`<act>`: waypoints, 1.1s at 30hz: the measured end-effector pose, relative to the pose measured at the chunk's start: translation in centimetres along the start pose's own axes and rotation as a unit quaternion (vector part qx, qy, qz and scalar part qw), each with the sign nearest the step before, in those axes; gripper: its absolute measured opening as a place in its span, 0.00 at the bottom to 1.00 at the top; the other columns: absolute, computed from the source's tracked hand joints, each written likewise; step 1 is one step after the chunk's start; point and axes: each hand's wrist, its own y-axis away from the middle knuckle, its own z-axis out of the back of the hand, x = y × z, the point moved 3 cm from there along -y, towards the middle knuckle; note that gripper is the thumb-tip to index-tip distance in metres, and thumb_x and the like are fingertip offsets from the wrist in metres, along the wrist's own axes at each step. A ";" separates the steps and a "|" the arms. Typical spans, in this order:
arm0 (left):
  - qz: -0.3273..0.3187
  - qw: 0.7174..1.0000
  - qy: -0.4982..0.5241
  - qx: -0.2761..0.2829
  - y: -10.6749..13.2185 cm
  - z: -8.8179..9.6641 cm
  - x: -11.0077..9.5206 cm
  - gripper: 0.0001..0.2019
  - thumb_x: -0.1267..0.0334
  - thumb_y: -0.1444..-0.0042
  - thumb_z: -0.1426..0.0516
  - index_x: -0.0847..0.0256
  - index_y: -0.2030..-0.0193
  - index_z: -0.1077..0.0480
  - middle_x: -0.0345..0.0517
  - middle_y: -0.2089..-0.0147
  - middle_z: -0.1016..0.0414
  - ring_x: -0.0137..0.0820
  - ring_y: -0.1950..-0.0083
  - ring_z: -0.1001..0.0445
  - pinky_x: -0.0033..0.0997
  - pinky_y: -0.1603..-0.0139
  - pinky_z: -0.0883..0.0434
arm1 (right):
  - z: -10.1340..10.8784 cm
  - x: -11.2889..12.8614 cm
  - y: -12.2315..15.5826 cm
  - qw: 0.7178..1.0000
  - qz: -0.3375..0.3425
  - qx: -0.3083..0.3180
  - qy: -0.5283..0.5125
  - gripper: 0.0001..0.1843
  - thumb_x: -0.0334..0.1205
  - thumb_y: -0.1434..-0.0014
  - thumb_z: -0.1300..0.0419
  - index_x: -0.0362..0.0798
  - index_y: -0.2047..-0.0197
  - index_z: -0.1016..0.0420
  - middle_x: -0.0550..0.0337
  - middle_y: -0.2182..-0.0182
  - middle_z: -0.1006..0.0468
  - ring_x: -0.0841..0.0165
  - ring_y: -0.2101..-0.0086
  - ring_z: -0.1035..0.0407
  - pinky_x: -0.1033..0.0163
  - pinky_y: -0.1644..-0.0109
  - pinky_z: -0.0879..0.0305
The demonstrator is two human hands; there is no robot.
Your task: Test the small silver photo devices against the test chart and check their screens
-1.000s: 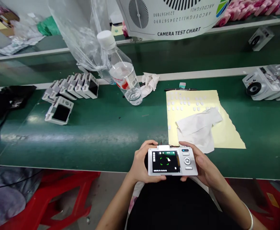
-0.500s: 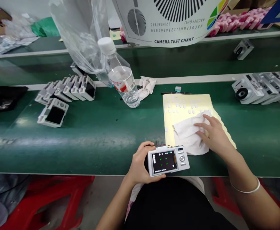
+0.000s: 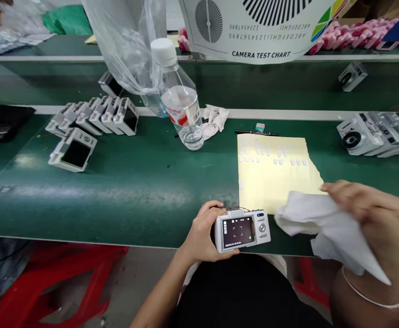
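Note:
My left hand (image 3: 206, 232) is closed around the left end of a white digital camera (image 3: 266, 231), whose lit screen faces up at me. Thin wires stick out from the camera's top edge. On the right, my right hand (image 3: 373, 214), smeared by motion, grips a white cloth (image 3: 308, 212) that hangs down in folds over the table's front edge. Beneath and behind the cloth lies a yellow sheet (image 3: 271, 182) bearing rows of small pale stickers. A black pen (image 3: 257, 133) and a small eraser-like block (image 3: 260, 127) lie just past the sheet.
A water bottle (image 3: 183, 105) stands mid-table beside a crumpled cloth (image 3: 215, 120) and a hanging plastic bag (image 3: 124, 59). Rows of cameras line the left (image 3: 96, 116) and right (image 3: 363, 134). A camera test chart (image 3: 261, 41) hangs at the back. Red stools (image 3: 65, 278) stand below.
My right hand has taken up the white cloth and drawn it right and toward me, uncovering more of the yellow sheet. The screen's green focus marks now look white. My left hand keeps its hold.

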 end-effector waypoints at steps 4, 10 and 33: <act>0.000 1.000 -0.004 -0.006 0.0 0.0 0.0 0.33 0.47 0.60 0.33 0.60 0.50 0.36 0.53 0.58 0.25 0.49 0.48 0.27 0.48 0.54 0.25 | -4.6 -1.7 -0.8 0.983 -0.005 0.136 0.120 0.19 0.46 0.44 0.42 0.46 0.52 0.24 0.40 0.50 0.24 0.44 0.50 0.29 0.39 0.53 0.29; 0.002 1.000 -0.002 -0.005 0.0 0.2 0.0 0.33 0.47 0.59 0.33 0.60 0.49 0.37 0.53 0.58 0.25 0.49 0.48 0.27 0.47 0.54 0.25 | -4.6 -3.0 0.8 0.976 0.015 0.132 0.174 0.13 0.44 0.39 0.45 0.49 0.63 0.20 0.54 0.68 0.17 0.58 0.68 0.22 0.56 0.68 0.28; 0.001 1.000 -0.008 -0.005 -0.2 0.1 -0.3 0.32 0.46 0.58 0.33 0.60 0.50 0.36 0.53 0.56 0.27 0.47 0.48 0.27 0.46 0.52 0.25 | -9.4 4.5 -1.7 0.946 0.052 0.319 -0.034 0.07 0.27 0.46 0.44 0.43 0.67 0.24 0.51 0.67 0.19 0.63 0.67 0.25 0.61 0.63 0.31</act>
